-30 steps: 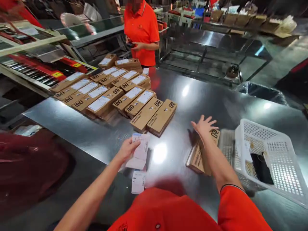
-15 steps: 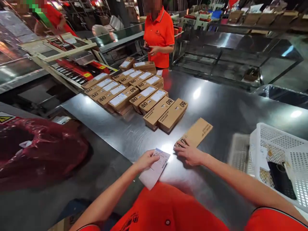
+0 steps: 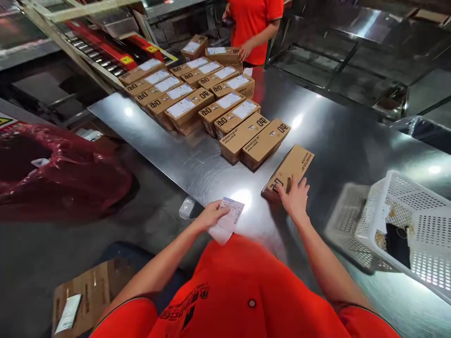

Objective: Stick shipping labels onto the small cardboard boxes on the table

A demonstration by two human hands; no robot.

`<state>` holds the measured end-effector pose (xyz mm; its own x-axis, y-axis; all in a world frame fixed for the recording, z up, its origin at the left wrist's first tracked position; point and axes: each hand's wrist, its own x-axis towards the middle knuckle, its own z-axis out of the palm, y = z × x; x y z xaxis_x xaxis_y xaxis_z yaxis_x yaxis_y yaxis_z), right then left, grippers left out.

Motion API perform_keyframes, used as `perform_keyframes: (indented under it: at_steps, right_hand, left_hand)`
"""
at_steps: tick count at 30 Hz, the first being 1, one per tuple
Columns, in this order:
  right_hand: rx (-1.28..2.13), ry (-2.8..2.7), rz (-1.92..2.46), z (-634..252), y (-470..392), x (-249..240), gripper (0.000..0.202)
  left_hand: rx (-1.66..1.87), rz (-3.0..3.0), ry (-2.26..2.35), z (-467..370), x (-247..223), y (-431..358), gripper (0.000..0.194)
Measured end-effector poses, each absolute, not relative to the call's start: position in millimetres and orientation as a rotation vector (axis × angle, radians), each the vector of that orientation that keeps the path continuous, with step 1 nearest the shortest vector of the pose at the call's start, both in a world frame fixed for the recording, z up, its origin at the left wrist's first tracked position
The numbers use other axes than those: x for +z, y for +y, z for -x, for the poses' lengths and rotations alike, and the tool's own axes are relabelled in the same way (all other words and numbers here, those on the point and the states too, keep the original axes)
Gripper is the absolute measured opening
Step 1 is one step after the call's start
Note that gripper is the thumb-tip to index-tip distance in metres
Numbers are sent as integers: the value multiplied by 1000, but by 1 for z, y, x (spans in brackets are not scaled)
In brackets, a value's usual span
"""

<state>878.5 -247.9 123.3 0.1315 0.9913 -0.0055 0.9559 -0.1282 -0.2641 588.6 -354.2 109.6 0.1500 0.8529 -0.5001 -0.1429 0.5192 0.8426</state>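
A person's right hand (image 3: 295,201), thumb and fingers spread apart, is poised at the near end of a lone cardboard box (image 3: 295,163) on the metal bench (image 3: 334,126), the box lying just ahead of the palm, its long axis slanting from near left to far right; firm contact cannot be told. The left hand (image 3: 213,215), farther from the box, pinches thin, printed paper slips (image 3: 233,216) near the bench's edge. Smooth, flat-sided brown board contrasts with glossy, scuffed metal and a perforated white plastic basket (image 3: 435,234).
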Motion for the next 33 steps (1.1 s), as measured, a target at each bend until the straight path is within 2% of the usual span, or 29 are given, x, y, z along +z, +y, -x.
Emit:
perform_keyframes:
  at_steps: [5, 9, 11, 15, 20, 24, 27, 31, 33]
  right_hand:
    - [399, -1968, 2334, -849, -220, 136, 84]
    - [539, -1939, 2025, -935, -247, 126, 80]
    - [614, -1698, 2077, -984, -270, 121, 75]
    - [409, -1563, 2350, -1006, -302, 110, 74]
    - [240, -1800, 2657, -969, -291, 99, 95]
    - [234, -1946, 2679, -995, -280, 98, 95]
    - [142, -2133, 2621, -1029, -271, 99, 102]
    - [143, -2226, 2449, -1058, -252, 104, 93]
    - [269, -2099, 2370, -1059, -242, 108, 89]
  left_hand:
    - [848, -741, 1169, -594, 99, -357, 53]
    - [884, -658, 1219, -578, 85, -378, 56]
    - [877, -579, 1266, -570, 77, -390, 63]
    - [831, -542, 1317, -568, 69, -391, 68]
    - [841, -610, 1270, -583, 76, -372, 64]
    - [836, -599, 1268, -581, 70, -376, 70]
    - [862, -567, 1270, -574, 68, -386, 66]
    - [894, -592, 1274, -567, 82, -388, 59]
    - [898, -621, 1297, -564, 94, -381, 59]
